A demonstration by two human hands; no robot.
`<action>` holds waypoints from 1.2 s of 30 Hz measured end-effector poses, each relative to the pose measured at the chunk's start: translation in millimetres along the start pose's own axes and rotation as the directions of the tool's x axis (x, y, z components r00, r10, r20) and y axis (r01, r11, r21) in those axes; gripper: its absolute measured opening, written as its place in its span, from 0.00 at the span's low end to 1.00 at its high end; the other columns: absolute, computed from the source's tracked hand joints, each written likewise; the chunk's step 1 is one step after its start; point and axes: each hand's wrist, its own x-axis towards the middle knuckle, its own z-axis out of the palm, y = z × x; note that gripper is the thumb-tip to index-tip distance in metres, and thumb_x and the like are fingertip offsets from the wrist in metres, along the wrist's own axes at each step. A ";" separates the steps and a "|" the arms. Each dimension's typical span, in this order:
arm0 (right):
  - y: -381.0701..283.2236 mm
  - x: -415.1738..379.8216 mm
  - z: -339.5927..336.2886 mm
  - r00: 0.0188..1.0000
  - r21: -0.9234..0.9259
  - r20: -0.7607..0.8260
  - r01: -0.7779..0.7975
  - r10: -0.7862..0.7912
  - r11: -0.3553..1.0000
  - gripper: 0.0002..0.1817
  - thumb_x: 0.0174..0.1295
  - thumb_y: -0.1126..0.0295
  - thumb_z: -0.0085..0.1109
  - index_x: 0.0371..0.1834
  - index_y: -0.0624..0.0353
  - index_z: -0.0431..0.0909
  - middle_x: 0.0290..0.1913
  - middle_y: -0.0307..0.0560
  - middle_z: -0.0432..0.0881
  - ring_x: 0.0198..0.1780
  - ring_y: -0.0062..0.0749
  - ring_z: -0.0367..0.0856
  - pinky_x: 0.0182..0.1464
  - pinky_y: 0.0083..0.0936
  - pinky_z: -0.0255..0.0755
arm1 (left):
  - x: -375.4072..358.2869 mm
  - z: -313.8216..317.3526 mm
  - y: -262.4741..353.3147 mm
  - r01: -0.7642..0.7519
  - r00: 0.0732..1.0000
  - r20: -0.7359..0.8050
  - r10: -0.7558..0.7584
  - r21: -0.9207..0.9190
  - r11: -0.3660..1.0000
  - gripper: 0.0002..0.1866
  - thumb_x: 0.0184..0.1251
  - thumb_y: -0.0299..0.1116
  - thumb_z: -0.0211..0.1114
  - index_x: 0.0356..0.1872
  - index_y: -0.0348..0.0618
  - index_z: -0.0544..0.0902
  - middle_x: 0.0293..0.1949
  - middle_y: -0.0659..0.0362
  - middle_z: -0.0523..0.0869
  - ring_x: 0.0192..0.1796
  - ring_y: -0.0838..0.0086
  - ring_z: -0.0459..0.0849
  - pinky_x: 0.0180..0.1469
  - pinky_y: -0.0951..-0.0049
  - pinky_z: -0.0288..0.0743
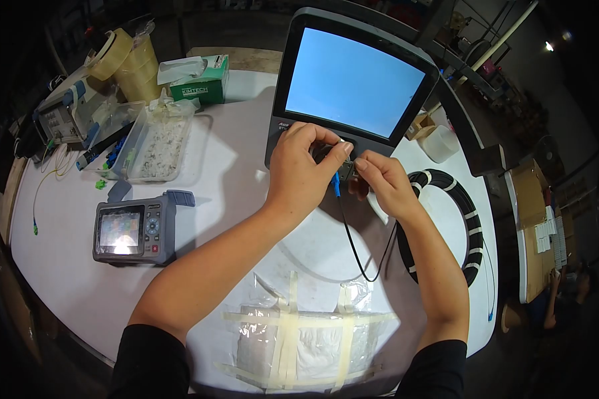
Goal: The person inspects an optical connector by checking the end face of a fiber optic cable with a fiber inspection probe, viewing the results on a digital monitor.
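Observation:
Both hands are raised together just below the lit, blank blue screen of a black monitor point(356, 80). My left hand point(303, 163) is closed, thumb against fingers, beside a blue connector point(335, 185) on a thin black cable point(350, 239); what lies inside the pinch is too small to tell. My right hand point(383, 179) is close on the right, its thumb and index finger pressed together on something I cannot make out. From the blue connector the black cable hangs in a loop and runs toward the black cable coil point(474, 229), which is bound with white ties.
A handheld tester point(136, 229) sits at left. Behind it are a plastic bin of scraps point(160, 143), a tissue box point(203, 83), tape rolls point(130, 66) and another instrument point(65, 116). A clear pad point(306, 346) is taped at the front. A person sits far right.

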 end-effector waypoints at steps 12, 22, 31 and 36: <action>2.7 0.0 -5.0 0.994 -0.017 0.090 0.064 -0.062 0.998 0.14 0.77 0.63 0.55 0.35 0.61 0.77 0.29 0.39 0.83 0.32 0.19 0.78 0.36 0.19 0.72 | -1.6 -0.3 2.5 -0.020 1.000 0.007 0.020 0.035 0.999 0.13 0.67 0.40 0.72 0.39 0.40 0.89 0.41 0.58 0.85 0.48 0.68 0.82 0.52 0.66 0.76; 1.0 -0.5 -8.9 0.996 0.057 0.059 0.070 -0.074 0.996 0.07 0.66 0.71 0.67 0.38 0.61 0.78 0.35 0.37 0.83 0.36 0.16 0.78 0.40 0.18 0.72 | -1.0 0.2 2.0 -0.039 0.999 -0.009 0.039 0.055 0.998 0.13 0.63 0.37 0.75 0.39 0.39 0.84 0.40 0.57 0.84 0.45 0.68 0.83 0.50 0.67 0.77; 2.3 0.2 -10.7 0.992 0.061 0.036 0.116 -0.119 0.991 0.09 0.60 0.75 0.71 0.39 0.61 0.80 0.36 0.36 0.84 0.38 0.16 0.80 0.43 0.18 0.74 | 0.0 -1.3 0.3 -0.031 0.999 0.016 0.030 0.042 0.999 0.13 0.64 0.37 0.75 0.39 0.39 0.84 0.39 0.59 0.83 0.44 0.71 0.83 0.49 0.69 0.76; 3.6 -0.8 -12.1 0.990 0.045 0.013 0.141 -0.141 0.989 0.09 0.60 0.75 0.73 0.39 0.61 0.80 0.36 0.37 0.84 0.38 0.16 0.81 0.42 0.16 0.75 | -0.8 0.2 1.2 -0.011 1.000 0.005 0.011 -0.020 1.000 0.11 0.65 0.37 0.73 0.37 0.40 0.87 0.39 0.59 0.84 0.45 0.67 0.82 0.50 0.66 0.76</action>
